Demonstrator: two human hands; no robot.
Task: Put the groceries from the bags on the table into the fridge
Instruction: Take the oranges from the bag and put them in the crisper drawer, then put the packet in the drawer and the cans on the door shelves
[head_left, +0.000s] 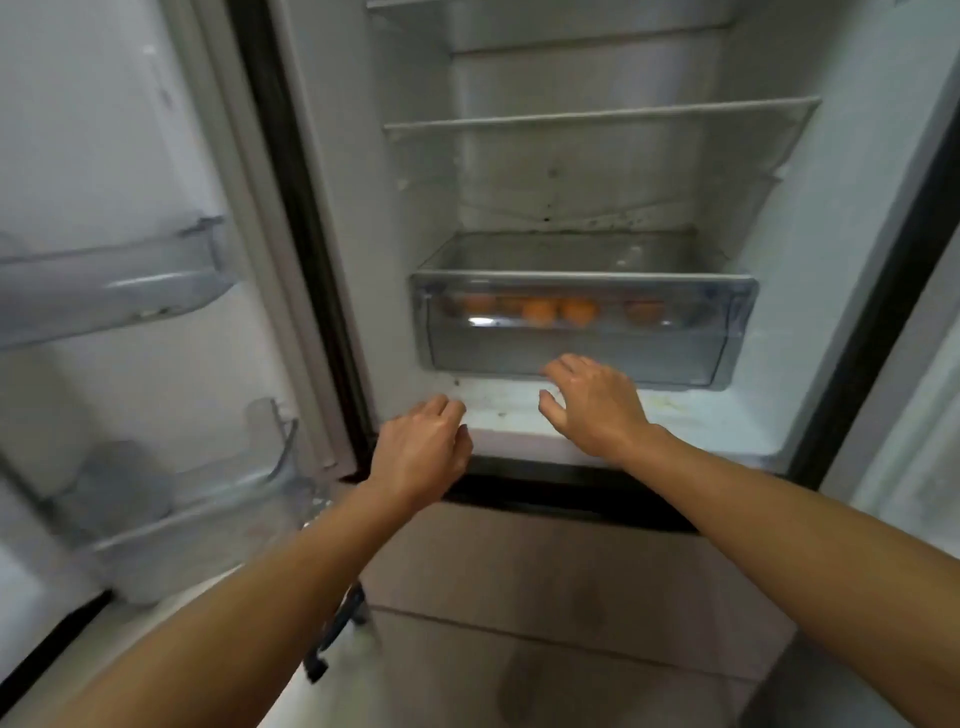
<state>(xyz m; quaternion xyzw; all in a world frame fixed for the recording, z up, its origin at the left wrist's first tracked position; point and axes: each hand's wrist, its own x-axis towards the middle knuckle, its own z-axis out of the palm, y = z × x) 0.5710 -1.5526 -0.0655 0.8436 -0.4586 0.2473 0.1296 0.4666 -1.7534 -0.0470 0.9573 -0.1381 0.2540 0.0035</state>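
The fridge (343, 218) stands open in front of me. Near its bottom a clear plastic drawer (582, 358) holds several orange fruits (540, 312), seen through its front. My right hand (592, 402) is spread with the fingertips at the lower front edge of the drawer and holds nothing. My left hand (423, 449) hovers at the fridge's lower left corner, fingers loosely curled, with nothing in it. No bags or table are in view.
Glass shelves (597, 117) above the drawer are bare. The open door (104, 156) on the left carries two clear door bins (114, 291), the lower one with a pale container. Below the fridge compartment are closed beige drawer fronts (545, 571).
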